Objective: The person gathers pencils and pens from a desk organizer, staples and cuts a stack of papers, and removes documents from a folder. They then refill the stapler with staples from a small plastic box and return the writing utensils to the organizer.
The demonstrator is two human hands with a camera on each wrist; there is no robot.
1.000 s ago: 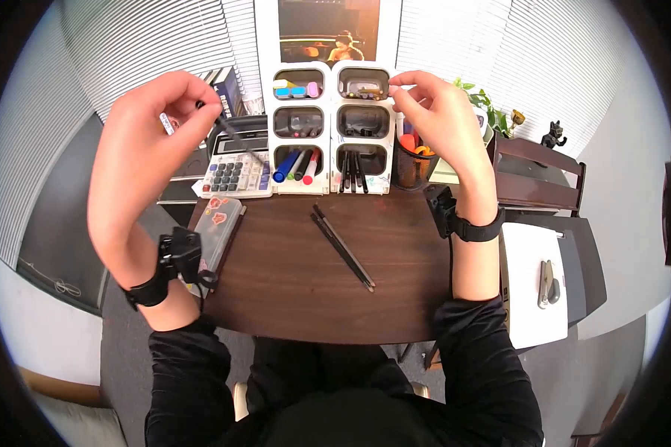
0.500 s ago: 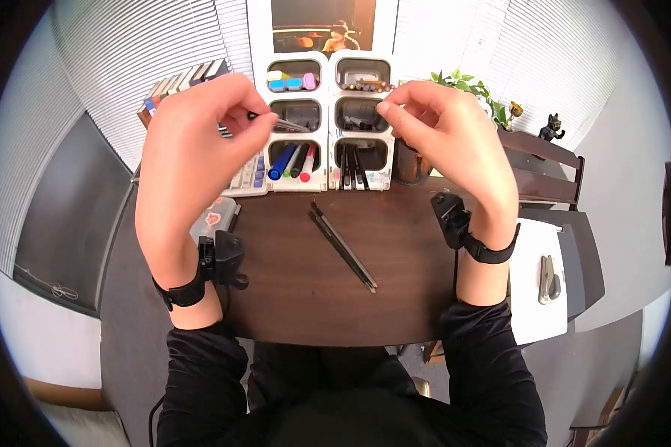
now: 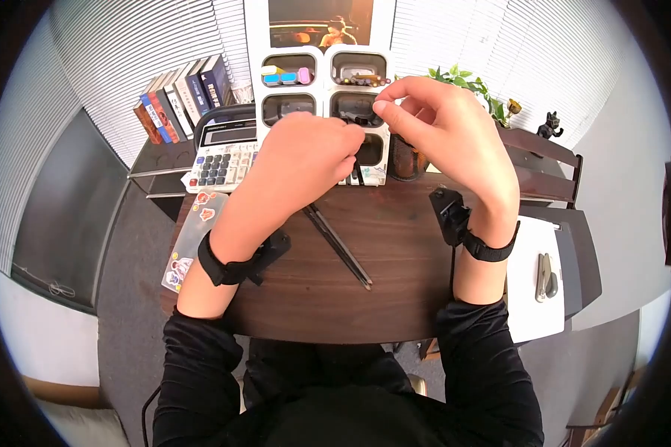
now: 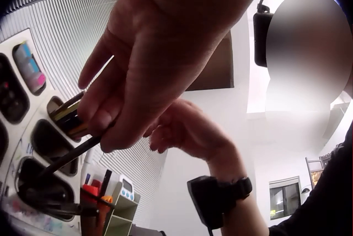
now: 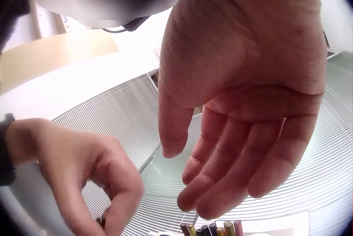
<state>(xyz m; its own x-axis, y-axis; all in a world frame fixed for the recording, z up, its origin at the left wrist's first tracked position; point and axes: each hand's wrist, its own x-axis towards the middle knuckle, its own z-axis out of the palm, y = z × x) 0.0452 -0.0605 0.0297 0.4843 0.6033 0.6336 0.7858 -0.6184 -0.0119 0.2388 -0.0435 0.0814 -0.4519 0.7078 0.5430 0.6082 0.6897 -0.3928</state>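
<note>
My left hand [image 3: 302, 153] pinches a slim black pen [image 4: 71, 156] between thumb and fingers, over the lower part of the white desk organizer [image 3: 322, 89]. In the left wrist view the pen slants down into the organizer's lower right compartment [image 4: 22, 170], where other black pens lie. The head view hides the pen behind the hand. My right hand [image 3: 447, 123] hovers at the organizer's right side, loosely bent and holding nothing; its thumb and fingers stand apart in the right wrist view. Two slim dark pens [image 3: 339, 246] lie side by side on the desk [image 3: 402, 276].
Highlighters [image 3: 285, 77] fill the upper left compartment, and several colored pencils [image 5: 212, 229] stand in the upper right one. A mesh pen cup [image 3: 406, 160] is right of the organizer. Left are a calculator [image 3: 216, 167], a stickered case [image 3: 194, 231] and books [image 3: 190, 97]. A stapler [image 3: 546, 277] lies far right.
My left hand has swung right and down from the left side to the organizer's lower right compartment, carrying the pen. My right hand moved slightly, then stayed nearly still.
</note>
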